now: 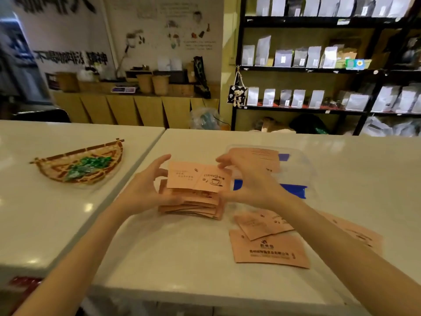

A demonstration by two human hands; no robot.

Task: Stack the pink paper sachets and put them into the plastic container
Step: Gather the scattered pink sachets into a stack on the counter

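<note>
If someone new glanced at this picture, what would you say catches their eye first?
Probably the stack of pink sachets at the centre of the white counter, with the left hand steadying it and the right hand laying on a top sachet printed with a coffee cup. Next, loose sachets lie nearer right, and a woven tray of green sweets sits left.

Single head-worn wide-angle view, facing forward and down across the table (182,247); hands (145,190) close, just below centre; shelving (307,69) far at 1 o'clock.
</note>
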